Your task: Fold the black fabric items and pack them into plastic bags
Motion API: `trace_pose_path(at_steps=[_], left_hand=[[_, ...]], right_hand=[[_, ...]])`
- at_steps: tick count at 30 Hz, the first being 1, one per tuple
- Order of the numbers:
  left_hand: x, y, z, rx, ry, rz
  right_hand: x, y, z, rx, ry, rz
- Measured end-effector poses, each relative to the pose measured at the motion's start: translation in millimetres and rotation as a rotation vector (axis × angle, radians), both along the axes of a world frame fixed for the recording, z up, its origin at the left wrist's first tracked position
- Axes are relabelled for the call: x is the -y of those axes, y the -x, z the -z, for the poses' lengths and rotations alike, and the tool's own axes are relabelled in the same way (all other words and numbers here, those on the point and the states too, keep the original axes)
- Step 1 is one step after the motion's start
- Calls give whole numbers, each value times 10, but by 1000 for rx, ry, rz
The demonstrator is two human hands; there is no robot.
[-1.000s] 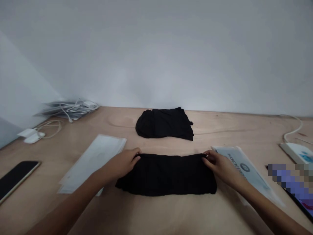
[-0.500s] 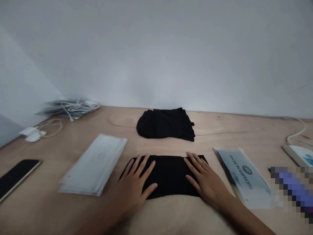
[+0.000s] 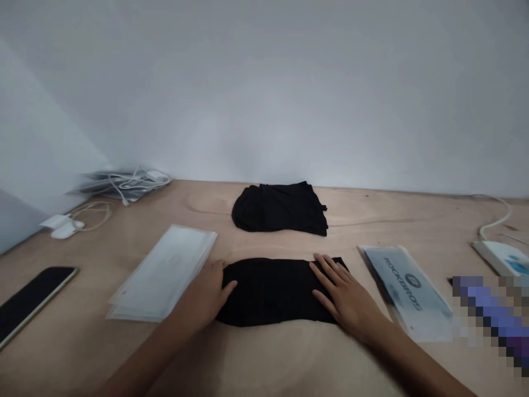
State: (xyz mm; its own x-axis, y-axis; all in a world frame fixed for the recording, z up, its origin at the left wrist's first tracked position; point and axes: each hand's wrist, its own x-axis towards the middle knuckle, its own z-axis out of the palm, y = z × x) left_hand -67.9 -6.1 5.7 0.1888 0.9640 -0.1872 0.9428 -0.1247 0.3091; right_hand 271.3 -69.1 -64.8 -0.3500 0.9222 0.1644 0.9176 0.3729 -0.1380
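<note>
The left hand (image 3: 202,295) is cupping the left end of a folded black cloth (image 3: 273,292), its grip curved against the fold, though I cannot tell whether it is pinching anything. The right hand (image 3: 347,298) is lying open and flat on the cloth's right end, fingers spread wide. The cloth is lying on the wooden bench (image 3: 268,358) between the hands, with a clear plastic packet (image 3: 163,273) just beside it on the left and a printed Rockbros packet (image 3: 407,292) near it on the right. A second black cloth (image 3: 276,208) is sitting in a loose heap farther back, near the wall (image 3: 264,99). A phone (image 3: 33,303) is lying at the far left, and white cables (image 3: 124,184) are lying in the back corner
</note>
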Motion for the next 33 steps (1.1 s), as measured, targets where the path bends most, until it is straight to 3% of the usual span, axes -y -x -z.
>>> trace_pose_path(at_steps=[9, 15, 19, 23, 27, 30, 33], left_hand=[[-40, 15, -227, 142, 121, 73], [-75, 91, -240, 357, 197, 68], [-77, 146, -179, 392, 215, 65], [-80, 209, -157, 479, 311, 70], [-102, 205, -333, 657, 465, 105], [-125, 107, -532, 716, 527, 104], [-140, -105, -606, 769, 550, 142]], right_hand=[[12, 61, -72, -17, -85, 0], [-45, 731, -385, -71, -39, -157], [-163, 1017, -332, -71, 41, -200], [-190, 1036, -190, -105, 42, -196], [-190, 983, -213, -209, 72, -211], [-218, 867, -310, -427, 119, -198], [-228, 671, -408, -704, 52, -54]])
